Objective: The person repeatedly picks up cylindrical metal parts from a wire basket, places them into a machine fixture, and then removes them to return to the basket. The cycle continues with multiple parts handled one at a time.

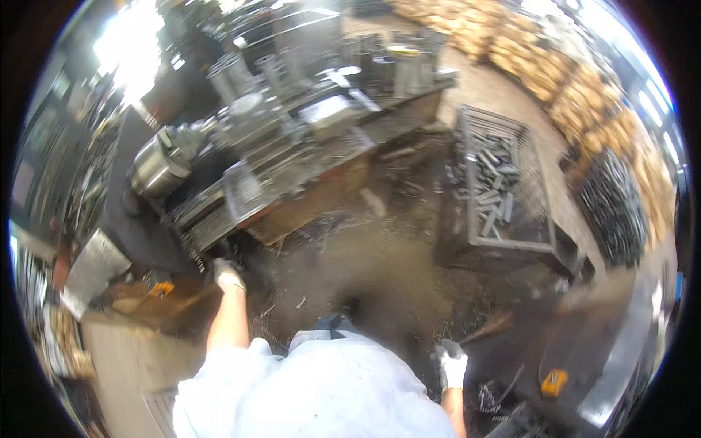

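Note:
My left hand (228, 275), in a pale work glove, hangs beside the near end of a metal-turning lathe (208, 232). Motion smears its fingers, and I make out nothing held. Lower on the right, my right hand (451, 363) wears a similar glove with a dark grey fingertip area. It is held out over the dark, dirty floor (365, 281), close to a brownish streak (488, 328) whose kind is blurred. Whether those fingers grip anything is unclear. The lathe's round steel chuck (159, 166) lies beyond my left hand.
A mesh-sided metal crate (542, 197) with several short metal pieces (496, 175) stands ahead right. Tubes and tools (339, 77) crowd the lathe top. Filled sacks (584, 95) line the far right, beside bundled dark rods (613, 208). A yellow-orange object (554, 382) lies low right.

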The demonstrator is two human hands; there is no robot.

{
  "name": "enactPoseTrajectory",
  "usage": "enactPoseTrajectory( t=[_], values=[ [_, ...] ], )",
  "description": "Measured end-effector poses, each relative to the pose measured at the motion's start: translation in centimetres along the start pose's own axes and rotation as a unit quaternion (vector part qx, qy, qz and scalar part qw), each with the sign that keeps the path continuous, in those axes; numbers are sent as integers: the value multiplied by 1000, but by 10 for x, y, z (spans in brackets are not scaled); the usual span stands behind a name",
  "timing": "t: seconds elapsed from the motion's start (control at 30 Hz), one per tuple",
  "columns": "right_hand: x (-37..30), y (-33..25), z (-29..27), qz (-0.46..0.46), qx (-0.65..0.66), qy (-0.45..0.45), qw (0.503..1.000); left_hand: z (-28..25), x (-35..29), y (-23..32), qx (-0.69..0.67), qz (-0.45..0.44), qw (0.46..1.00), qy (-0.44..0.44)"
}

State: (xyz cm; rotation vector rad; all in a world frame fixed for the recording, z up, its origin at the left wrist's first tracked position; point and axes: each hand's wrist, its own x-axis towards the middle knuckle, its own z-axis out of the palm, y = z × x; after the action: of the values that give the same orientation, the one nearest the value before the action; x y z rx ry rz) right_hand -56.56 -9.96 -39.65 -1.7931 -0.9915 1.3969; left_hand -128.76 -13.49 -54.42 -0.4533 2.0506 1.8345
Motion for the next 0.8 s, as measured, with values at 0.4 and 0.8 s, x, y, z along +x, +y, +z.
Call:
enactPoseTrajectory(
  t=[0.4, 0.8],
  values=[
    [118, -138, 195, -157, -383, -285, 865, -246, 11, 105, 623, 253, 665, 325],
    [271, -155, 152, -81, -372, -283, 880, -25, -45, 15, 276, 88, 953, 83]
  ],
)
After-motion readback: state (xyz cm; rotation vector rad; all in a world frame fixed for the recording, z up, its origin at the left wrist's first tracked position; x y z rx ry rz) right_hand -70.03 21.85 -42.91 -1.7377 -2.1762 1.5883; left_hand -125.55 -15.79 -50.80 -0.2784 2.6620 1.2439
